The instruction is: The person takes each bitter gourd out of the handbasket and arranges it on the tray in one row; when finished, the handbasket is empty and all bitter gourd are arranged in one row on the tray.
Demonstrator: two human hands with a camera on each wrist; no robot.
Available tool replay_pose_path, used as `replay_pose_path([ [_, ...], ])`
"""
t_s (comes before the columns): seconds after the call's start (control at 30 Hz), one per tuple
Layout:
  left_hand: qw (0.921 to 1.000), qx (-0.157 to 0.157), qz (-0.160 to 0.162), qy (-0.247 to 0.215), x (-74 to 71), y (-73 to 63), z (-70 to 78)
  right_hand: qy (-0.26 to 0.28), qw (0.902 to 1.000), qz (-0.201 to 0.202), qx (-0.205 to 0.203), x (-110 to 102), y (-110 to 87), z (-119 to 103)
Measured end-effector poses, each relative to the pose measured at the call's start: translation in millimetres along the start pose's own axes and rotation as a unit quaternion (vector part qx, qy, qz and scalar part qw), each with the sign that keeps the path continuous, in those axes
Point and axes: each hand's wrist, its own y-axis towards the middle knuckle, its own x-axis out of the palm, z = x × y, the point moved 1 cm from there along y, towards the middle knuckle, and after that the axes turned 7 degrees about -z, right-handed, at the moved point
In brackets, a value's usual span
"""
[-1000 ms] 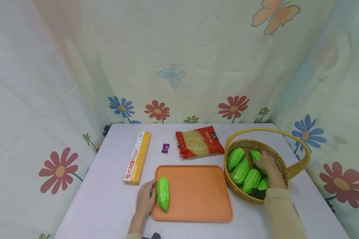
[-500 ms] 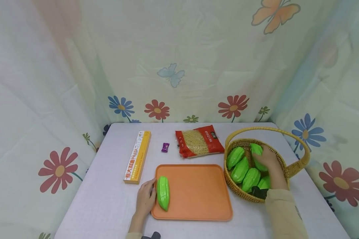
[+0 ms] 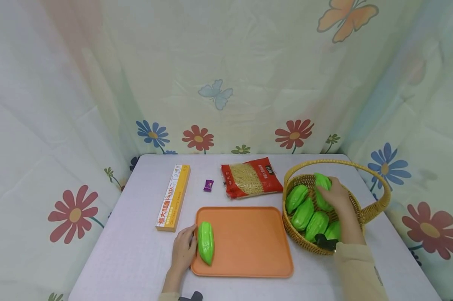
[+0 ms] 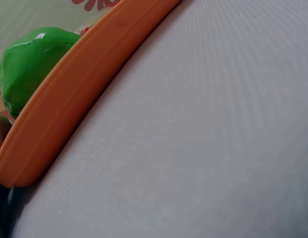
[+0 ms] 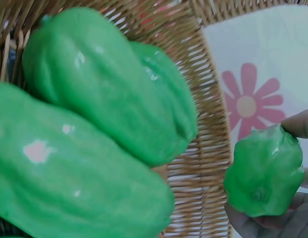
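My left hand [image 3: 184, 248] holds the left rim of the orange tray [image 3: 249, 242]. Just inside that rim lies a green bitter melon [image 3: 206, 243], glossy and ridged, tapering toward me. In the left wrist view the tray's outer wall [image 4: 79, 94] hides most of the hand. On the right, my right hand [image 3: 337, 194] grips another bitter melon [image 3: 322, 191] at the far side of the wicker basket [image 3: 309, 248]. The right wrist view shows this held melon [image 5: 265, 171] end-on, thumb and fingers around it. Several more bitter melons [image 3: 303, 214] rest in the basket.
Left of the tray lies a yellow and white pasta box [image 3: 173, 198]. Behind the tray are a small purple wrapped candy [image 3: 208, 185] and a red pasta bag [image 3: 250, 179]. The basket's tall handle [image 3: 324, 162] arches over its far side, behind my right hand.
My right hand has drawn a bitter melon up from deeper in the basket, toward the far rim. The left hand, tray and its melon have stayed in place.
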Motion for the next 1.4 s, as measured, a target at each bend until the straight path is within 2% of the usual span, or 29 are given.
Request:
replay_pose_path([
  [0.17,1.0000,-0.001,-0.006,0.002,0.3,1.2,-0.2,0.013,0.9998,0.006,-0.015,1.4,-8.0,-9.1],
  [0.43,0.9996,-0.021,-0.018,-0.002,-2.8,0.2,3.2,0.037,0.9986,0.018,-0.032,10.4,-26.2,-26.7],
  [0.67,0.9989,-0.038,-0.024,-0.007,-4.7,-0.6,4.8,0.062,0.9976,0.002,-0.032,27.5,-45.7,-39.6],
  [0.97,0.9990,-0.038,-0.021,-0.007,-3.4,-2.7,1.3,0.067,0.9970,-0.001,-0.038,49.4,-70.6,-58.7],
  [1.17,0.9988,-0.042,-0.024,-0.010,-2.4,-2.4,1.0,0.060,0.9971,0.008,-0.046,57.5,-76.7,-69.9],
  [1.4,0.9983,-0.048,-0.031,-0.012,-3.2,0.4,5.1,0.067,0.9945,0.018,-0.078,73.7,-74.2,-81.3],
])
